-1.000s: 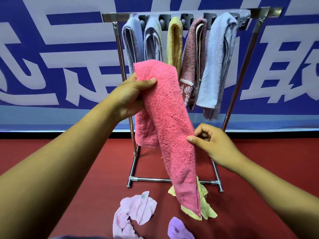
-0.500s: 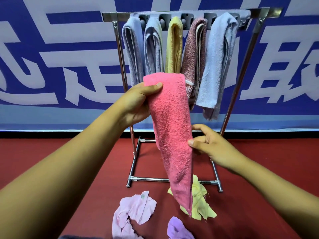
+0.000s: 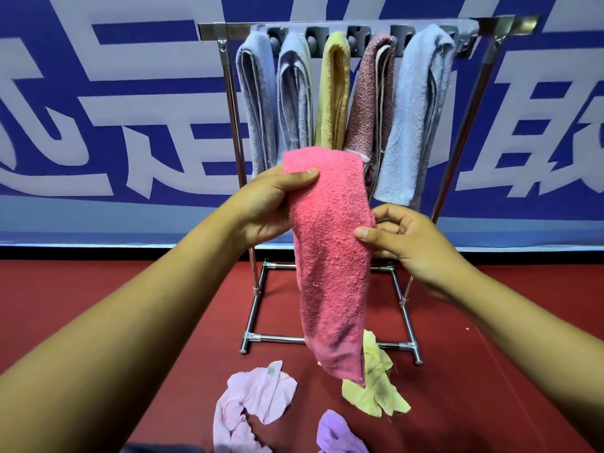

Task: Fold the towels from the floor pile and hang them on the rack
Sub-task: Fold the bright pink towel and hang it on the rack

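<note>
terrycloth, limp and light, is what the pink towel (image 3: pixel 330 256) looks to be: it hangs in a long narrow fold with no stiffness of its own, so it will likely sag wherever it is not supported and drape readily over a bar. its nap is coarse and loopy, which should give bare fingers good purchase and make slipping unlikely; nothing about it seems fragile. the sensible place to hold it is at the folded top edge, with a second hold partway down one side to keep the layers from sliding apart.

that is roughly how it is held. the left hand (image 3: pixel 268 204) grips the top left corner, thumb across the front face and fingers behind. the right hand (image 3: pixel 402 243) pinches the right edge about a third of the way down, thumb on the front, the other fingers curled behind the cloth.

the towel hangs in the air in front of the rack (image 3: pixel 353 26), its top just below the lower ends of the five hung towels (image 3: pixel 333 93), its bottom corner dangling above the red floor (image 3: pixel 130 305) and overlapping the yellow cloth (image 3: pixel 376 387) in view. it is a saturated pink, slightly fuzzy, tapering towards a pointed lower end. on the floor also lie a pale pink cloth (image 3: pixel 255 397) and a lilac cloth (image 3: pixel 336 433).
</note>
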Demonstrator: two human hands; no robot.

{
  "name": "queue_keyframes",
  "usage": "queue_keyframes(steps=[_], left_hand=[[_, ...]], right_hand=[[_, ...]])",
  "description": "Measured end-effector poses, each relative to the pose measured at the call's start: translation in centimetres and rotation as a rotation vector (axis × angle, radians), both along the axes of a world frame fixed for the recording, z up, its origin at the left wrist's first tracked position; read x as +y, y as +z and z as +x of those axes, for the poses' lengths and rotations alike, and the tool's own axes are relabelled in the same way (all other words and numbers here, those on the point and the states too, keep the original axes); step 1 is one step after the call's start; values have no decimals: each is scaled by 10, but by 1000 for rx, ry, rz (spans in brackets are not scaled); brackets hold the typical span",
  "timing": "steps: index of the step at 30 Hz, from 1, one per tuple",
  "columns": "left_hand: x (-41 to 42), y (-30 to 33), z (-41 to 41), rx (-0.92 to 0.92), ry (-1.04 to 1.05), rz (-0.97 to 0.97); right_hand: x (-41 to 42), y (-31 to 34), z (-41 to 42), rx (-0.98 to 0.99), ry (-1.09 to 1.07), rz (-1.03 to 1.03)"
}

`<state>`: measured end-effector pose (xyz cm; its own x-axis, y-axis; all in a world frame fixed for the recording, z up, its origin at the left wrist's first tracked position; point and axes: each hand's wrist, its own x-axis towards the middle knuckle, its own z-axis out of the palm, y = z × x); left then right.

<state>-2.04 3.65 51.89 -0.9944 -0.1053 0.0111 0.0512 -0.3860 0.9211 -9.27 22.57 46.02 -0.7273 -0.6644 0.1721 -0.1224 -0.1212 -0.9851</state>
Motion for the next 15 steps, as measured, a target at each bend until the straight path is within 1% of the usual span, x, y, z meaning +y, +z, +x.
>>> queue_keyframes(steps=[5, 8, 12, 15], left_hand=[[4, -7, -2, -6, 18, 52], [6, -14, -2, -33, 13, 32], [6, -24, 2, -189, -88, -76], [6, -34, 1, -246, -103, -115]], right_hand=[[-4, 3, 3, 146, 32, 64], [-6, 7, 4, 221, 37, 91], [-8, 9, 4, 171, 10, 65], [-8, 11, 6, 57, 2, 4]])
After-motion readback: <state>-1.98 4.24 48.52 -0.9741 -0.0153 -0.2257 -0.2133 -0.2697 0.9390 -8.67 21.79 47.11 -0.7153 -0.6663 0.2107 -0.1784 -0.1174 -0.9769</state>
